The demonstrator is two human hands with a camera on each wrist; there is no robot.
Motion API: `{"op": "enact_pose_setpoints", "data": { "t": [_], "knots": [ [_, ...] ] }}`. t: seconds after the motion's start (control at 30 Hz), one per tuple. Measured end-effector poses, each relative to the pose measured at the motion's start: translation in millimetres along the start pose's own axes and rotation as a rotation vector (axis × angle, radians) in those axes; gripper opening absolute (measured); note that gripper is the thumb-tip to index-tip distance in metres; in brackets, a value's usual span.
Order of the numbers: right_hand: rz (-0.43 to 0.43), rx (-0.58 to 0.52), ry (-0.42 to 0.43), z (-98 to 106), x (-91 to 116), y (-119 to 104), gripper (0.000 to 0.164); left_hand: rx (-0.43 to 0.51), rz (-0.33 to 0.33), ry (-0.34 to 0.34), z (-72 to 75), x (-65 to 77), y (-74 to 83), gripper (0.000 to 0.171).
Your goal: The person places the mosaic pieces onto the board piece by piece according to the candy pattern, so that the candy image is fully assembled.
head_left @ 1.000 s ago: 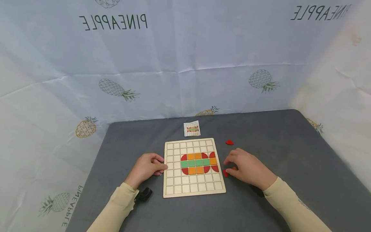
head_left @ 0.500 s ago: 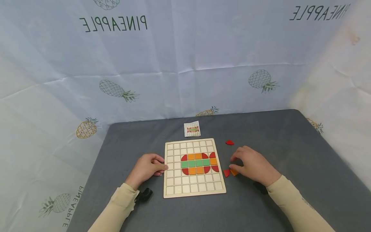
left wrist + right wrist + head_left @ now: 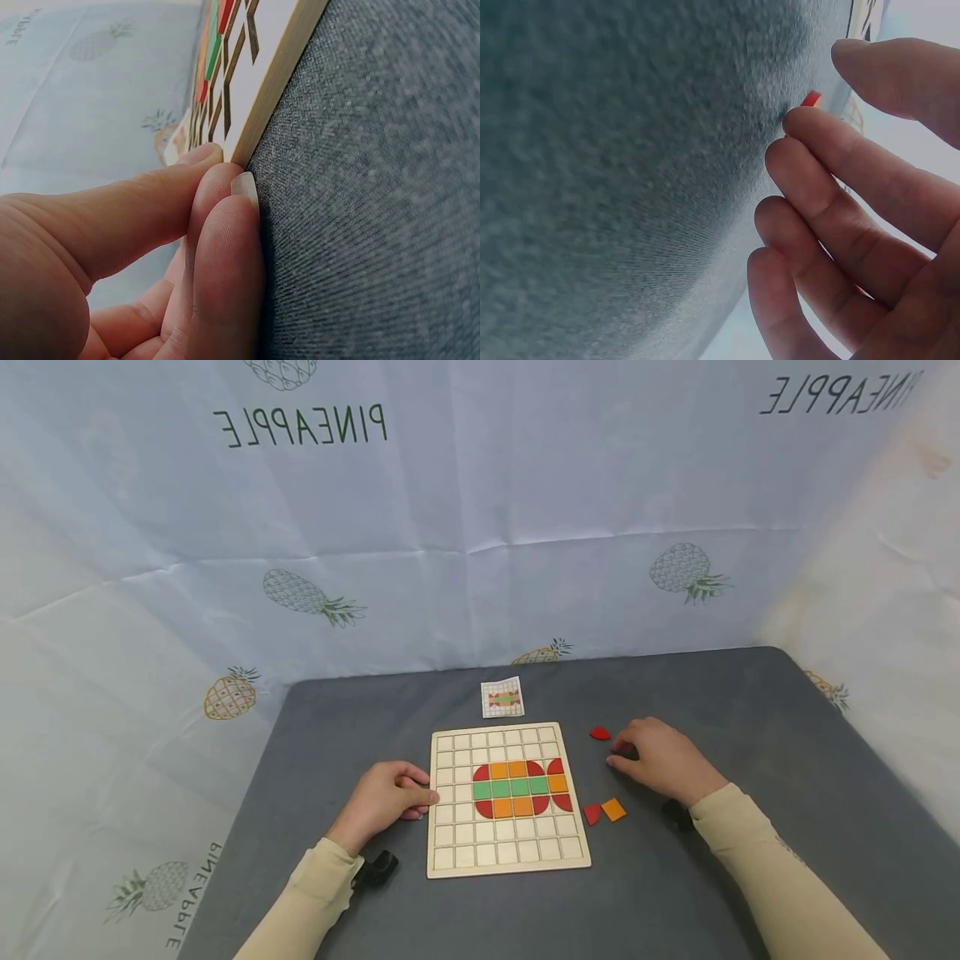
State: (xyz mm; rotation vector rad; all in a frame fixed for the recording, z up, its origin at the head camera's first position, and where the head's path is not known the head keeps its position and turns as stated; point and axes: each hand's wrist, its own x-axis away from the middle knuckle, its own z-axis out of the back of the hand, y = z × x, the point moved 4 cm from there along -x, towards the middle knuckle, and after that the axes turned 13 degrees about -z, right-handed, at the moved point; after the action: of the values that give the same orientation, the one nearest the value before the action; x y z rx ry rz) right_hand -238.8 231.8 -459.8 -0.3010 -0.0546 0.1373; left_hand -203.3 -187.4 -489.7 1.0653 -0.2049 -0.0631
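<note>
A wooden grid board (image 3: 506, 852) lies on the table, with red, orange and green pieces set in a candy-like pattern across its middle rows. At its left edge my left hand (image 3: 386, 802) pinches the rim, thumb on top and fingertips against the side in the left wrist view. My right hand (image 3: 667, 762) hovers right of the board, thumb and fingers apart with nothing between them. Just beyond its fingertips lies a red quarter-round piece (image 3: 600, 733), also a small red sliver (image 3: 811, 98) in the right wrist view. Closer to me lie another red piece (image 3: 592, 813) and an orange square (image 3: 613, 810).
A small printed card (image 3: 502, 697) showing a similar coloured pattern lies behind the board. The grey table (image 3: 360, 710) ends against a hanging cloth (image 3: 420, 610) printed with pineapples. A black wrist strap device (image 3: 378, 868) sits under the left wrist.
My right hand has moved away from the orange square and near red piece, up towards the far red piece, uncovering the orange square. The left hand stays at the board's edge.
</note>
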Motion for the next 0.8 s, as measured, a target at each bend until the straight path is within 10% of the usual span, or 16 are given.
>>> {"op": "enact_pose_setpoints", "data": {
  "t": [0.8],
  "knots": [
    [-0.027,0.005,-0.029,3,-31,-5,0.023,0.006,-0.006,0.009,0.9,0.7,0.7,0.027]
  ]
}}
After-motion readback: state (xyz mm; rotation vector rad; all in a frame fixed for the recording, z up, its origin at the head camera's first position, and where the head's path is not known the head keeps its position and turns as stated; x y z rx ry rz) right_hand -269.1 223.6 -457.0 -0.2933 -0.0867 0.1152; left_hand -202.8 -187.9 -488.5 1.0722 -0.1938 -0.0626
